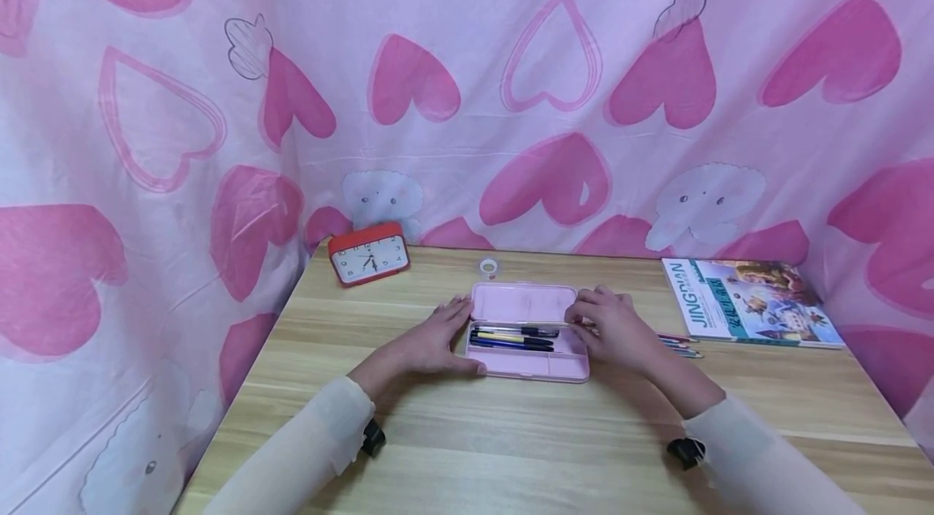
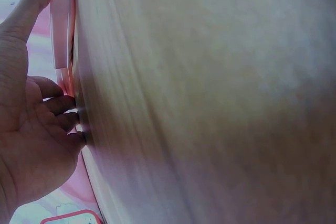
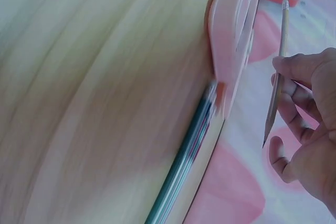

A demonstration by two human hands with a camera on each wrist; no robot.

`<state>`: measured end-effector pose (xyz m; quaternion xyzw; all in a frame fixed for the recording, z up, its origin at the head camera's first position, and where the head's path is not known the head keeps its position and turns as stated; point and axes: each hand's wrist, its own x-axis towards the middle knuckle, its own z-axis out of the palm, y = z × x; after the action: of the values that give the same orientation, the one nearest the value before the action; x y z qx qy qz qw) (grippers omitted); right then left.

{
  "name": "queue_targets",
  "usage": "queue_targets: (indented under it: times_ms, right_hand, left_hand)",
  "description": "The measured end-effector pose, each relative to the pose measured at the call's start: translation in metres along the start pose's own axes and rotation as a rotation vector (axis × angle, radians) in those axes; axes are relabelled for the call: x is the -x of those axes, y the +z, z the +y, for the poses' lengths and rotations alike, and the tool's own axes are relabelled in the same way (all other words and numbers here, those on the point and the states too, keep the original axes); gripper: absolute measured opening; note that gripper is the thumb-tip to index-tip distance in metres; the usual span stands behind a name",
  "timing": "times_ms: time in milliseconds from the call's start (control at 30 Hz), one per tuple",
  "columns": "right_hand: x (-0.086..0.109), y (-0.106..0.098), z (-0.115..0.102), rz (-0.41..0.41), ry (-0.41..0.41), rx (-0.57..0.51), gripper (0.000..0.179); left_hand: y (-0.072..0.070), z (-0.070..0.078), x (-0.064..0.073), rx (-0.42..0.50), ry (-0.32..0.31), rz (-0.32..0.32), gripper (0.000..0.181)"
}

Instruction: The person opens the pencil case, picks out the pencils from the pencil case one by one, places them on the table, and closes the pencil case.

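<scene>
A pink pencil case (image 1: pixel 569 370) lies on the table with its lid (image 1: pixel 522 302) folded back. Several pens (image 1: pixel 514 338) lie in its rear compartment, while the front part shows bare pink. My right hand (image 1: pixel 611 328) is over the case's right end. Between thumb and fingers it pinches a pencil (image 3: pixel 284 30), its sharpened tip pointing down in the right wrist view. At the left end, my left hand (image 1: pixel 430 342) is spread around the case, with the thumb at the front corner and the fingers beside the lid. Its fingertips (image 2: pixel 71 121) touch the tabletop.
More pencils (image 1: pixel 682 349) lie just right of the case, partly behind my right hand. A magazine (image 1: pixel 755 302) is at the back right. Toward the back stand a red alarm clock (image 1: pixel 370 254) and a small tape roll (image 1: pixel 489 266). A heart-patterned curtain (image 1: pixel 438 158) borders the table (image 1: pixel 467 450).
</scene>
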<state>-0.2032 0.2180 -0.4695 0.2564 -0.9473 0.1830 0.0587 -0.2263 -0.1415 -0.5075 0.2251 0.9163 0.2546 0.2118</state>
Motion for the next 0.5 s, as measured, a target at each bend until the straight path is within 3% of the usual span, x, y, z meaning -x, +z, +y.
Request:
queue_targets:
  times_ms: [500]
  right_hand:
    - [0.033, -0.018, 0.033, 0.014, 0.084, 0.031, 0.018]
  left_hand:
    - [0.002, -0.001, -0.002, -0.005, -0.027, -0.014, 0.134]
